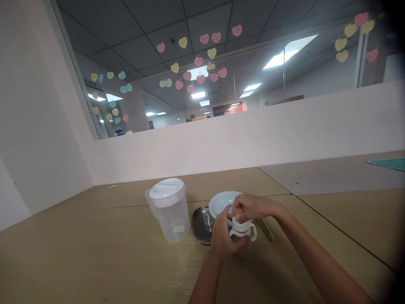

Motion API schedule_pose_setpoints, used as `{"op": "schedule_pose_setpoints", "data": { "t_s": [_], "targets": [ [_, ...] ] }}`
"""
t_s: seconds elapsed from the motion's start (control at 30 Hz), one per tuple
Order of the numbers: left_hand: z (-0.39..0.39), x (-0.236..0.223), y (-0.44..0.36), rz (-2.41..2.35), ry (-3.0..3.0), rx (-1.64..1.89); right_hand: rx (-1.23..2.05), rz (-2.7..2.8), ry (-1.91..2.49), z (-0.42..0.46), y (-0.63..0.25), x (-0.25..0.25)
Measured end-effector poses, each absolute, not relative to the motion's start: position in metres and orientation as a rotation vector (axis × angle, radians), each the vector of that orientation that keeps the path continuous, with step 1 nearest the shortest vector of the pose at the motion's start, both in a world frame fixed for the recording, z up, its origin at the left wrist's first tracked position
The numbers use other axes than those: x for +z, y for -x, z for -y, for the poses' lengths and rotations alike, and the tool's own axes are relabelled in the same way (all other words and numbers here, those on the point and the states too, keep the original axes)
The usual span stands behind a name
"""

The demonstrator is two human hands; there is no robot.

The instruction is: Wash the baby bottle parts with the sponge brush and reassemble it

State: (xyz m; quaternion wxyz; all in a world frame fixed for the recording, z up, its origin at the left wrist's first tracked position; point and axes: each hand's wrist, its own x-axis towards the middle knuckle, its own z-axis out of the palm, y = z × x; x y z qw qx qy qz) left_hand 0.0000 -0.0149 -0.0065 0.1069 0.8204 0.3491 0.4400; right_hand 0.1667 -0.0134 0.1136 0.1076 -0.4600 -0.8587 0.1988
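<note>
A baby bottle [241, 229] with a white collar and white side handles stands in front of me. My left hand [222, 237] wraps round it from the left, thumb across its front. From above, my right hand [252, 207] pinches the translucent nipple [239, 213] at the bottle's top; its fingers partly cover it. Behind the hands lies a pale, shallow plate [221, 203], partly hidden by them. A metal tray [198, 230] sits just left of my left hand, holding a clear plastic piece [208, 220]. Right of the bottle lies a slim green object [267, 230], its kind unclear.
A translucent pitcher [172, 217] with a white lid stands left of the tray. A teal cloth-like item [388, 163] lies at the table's far right. Behind the table [95, 253] rises a white wall [196, 147] below a window with heart-shaped notes.
</note>
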Motion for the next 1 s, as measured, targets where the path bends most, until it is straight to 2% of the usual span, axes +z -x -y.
{"op": "schedule_pose_setpoints", "data": {
  "t_s": [0.2,0.4,0.53,0.83,1.0],
  "targets": [
    [0.012,-0.009,0.000,-1.003,-2.450,1.348,0.468,2.532,1.279,0.027,-0.162,0.118],
    [0.013,-0.011,-0.001,-0.983,-2.483,1.360,0.257,2.420,1.617,0.029,-0.150,0.119],
    [0.014,-0.011,-0.003,-0.950,-2.476,1.384,0.127,2.380,1.694,0.028,-0.146,0.118],
    [0.016,-0.014,-0.004,-0.959,-2.313,1.419,0.363,2.534,1.361,0.031,-0.155,0.119],
    [0.016,-0.017,-0.004,-0.955,-2.316,1.425,0.384,2.541,1.398,0.032,-0.155,0.122]
  ]
}}
